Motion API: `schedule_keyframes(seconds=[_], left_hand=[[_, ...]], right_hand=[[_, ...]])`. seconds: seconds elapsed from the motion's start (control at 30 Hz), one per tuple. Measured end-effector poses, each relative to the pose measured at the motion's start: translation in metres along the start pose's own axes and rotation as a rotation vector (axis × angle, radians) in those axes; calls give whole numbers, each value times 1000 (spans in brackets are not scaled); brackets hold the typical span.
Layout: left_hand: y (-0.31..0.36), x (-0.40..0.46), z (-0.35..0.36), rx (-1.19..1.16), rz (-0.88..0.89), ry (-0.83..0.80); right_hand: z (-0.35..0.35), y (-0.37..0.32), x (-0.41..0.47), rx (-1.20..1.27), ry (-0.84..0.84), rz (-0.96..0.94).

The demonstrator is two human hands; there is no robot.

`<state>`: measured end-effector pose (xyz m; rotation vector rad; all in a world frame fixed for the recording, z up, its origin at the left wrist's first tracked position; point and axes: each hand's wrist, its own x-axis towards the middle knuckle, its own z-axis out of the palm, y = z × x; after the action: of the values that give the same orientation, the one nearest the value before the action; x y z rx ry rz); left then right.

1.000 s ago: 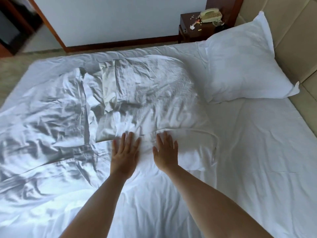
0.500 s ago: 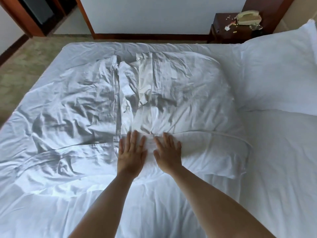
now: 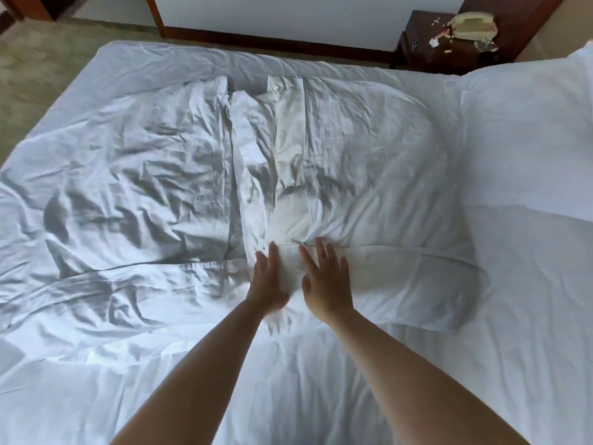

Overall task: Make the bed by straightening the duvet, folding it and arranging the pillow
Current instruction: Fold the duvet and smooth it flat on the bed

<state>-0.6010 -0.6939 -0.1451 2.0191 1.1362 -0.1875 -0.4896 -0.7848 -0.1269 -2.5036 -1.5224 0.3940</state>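
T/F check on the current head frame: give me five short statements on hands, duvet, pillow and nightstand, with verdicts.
1. Both hands lie flat with straight fingers on the white bedding. True: left hand and right hand press side by side.
2. The right hand has a grip on a pillow corner. False: its fingers are straight and hold nothing.
3. The duvet is smooth and flat. False: it is heavily creased left of the hands.
4. A pillow lies at the right edge of the view. True.
5. A lamp stands on the nightstand. False: a telephone and small scraps are on it.
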Motion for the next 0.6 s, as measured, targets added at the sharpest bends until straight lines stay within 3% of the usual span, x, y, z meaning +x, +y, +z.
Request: schedule_keyframes(seconds=[0.1, 0.17, 0.3, 0.4, 0.47, 0.6], left_hand=[[16, 25, -11, -437, 20, -35], [27, 34, -12, -584, 11, -120], [19, 49, -8, -366, 98, -201], [-2, 48, -16, -197, 33, -210], [-4, 40, -24, -341, -73, -235], [7, 43, -55, -460, -181, 67]], right_hand=[[2, 6, 7, 16, 69, 83], [9, 14, 8, 4, 106, 126], [29, 34, 1, -71, -41, 103], [33, 27, 12, -77, -104, 86], [26, 12, 21, 3, 107, 62], [3, -14, 38, 101, 414, 108]])
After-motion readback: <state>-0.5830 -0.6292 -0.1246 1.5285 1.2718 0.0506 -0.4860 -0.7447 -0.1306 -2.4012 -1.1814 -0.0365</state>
